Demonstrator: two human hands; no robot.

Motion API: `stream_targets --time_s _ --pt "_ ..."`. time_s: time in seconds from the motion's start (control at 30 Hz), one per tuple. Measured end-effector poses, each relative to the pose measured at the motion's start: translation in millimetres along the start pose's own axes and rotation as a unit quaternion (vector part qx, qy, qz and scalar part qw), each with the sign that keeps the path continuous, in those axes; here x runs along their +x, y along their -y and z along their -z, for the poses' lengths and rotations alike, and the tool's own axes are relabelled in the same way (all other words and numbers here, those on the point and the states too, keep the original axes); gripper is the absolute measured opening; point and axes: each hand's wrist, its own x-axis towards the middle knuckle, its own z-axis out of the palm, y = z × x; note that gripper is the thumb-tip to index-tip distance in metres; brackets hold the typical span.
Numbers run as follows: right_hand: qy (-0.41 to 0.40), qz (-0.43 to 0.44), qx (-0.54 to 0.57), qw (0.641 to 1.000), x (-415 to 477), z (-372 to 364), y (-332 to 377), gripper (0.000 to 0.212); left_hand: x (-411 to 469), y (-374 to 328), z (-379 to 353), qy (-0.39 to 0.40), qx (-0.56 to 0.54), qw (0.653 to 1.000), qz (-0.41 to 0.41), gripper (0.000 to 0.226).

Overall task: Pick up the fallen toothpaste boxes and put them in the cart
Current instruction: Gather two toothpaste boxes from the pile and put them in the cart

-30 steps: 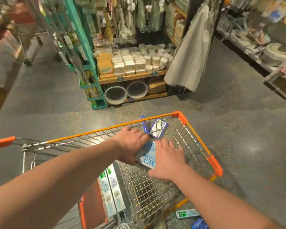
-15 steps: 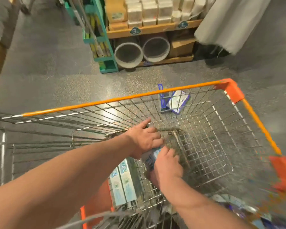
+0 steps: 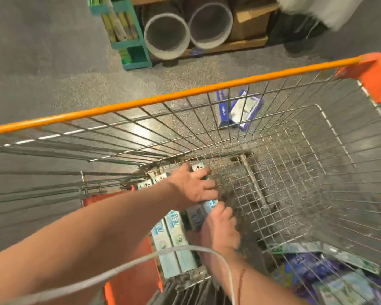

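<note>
A wire cart (image 3: 185, 95) with an orange rim fills the view. Both my hands reach down to its floor. My left hand (image 3: 193, 189) lies over a bundle of toothpaste boxes (image 3: 198, 213), fingers curled on them. My right hand (image 3: 221, 227) grips the near end of the same bundle. Two pale green toothpaste boxes (image 3: 174, 241) lie side by side on the cart floor just left of it. Seen through the cart's far wall, blue and white boxes (image 3: 240, 111) lie on the floor outside. More fallen boxes (image 3: 330, 276) show through the wire at lower right.
A teal rack (image 3: 128, 34) and a wooden shelf with two round tubs (image 3: 166, 37) stand ahead of the cart. Grey speckled floor (image 3: 42, 69) lies to the left. A pale cable (image 3: 141, 260) hangs across my arms. An orange seat flap (image 3: 132, 282) sits near me.
Both hands have gone from the cart's rim down to its floor with the bundle of boxes. The view has tilted further down into the cart.
</note>
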Motion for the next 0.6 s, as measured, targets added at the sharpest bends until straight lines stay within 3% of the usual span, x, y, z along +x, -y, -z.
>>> stream_targets --time_s 0.1,0.2,0.27,0.33,0.4,0.5,0.53,0.6 --pt "0.047 0.017 -0.05 0.997 -7 -2 3 0.015 4 1 -3 0.021 -0.01 1.0 -0.01 0.096" --pt "0.11 0.014 -0.129 0.985 -19 3 13 0.045 4 4 -4 0.04 -0.037 0.998 -0.014 0.101" --pt "0.065 0.055 -0.188 0.979 -28 20 17 0.046 2 5 -5 0.044 -0.049 0.998 -0.017 0.105" --pt "0.084 0.071 -0.241 0.964 -28 29 19 0.055 1 5 -6 0.055 -0.064 0.996 -0.016 0.108" --pt "0.115 0.062 -0.233 0.964 -29 32 16 0.063 0 8 -7 0.058 -0.085 0.995 -0.003 0.109" --pt "0.15 0.064 -0.212 0.963 -29 27 12 0.101 -1 12 -9 0.056 -0.114 0.992 0.015 0.103" --pt "0.151 0.067 -0.217 0.962 -28 25 11 0.103 -1 12 -9 0.058 -0.117 0.991 0.018 0.102" --pt "0.138 0.064 -0.224 0.963 -27 22 12 0.086 0 11 -11 0.056 -0.109 0.992 0.019 0.102"
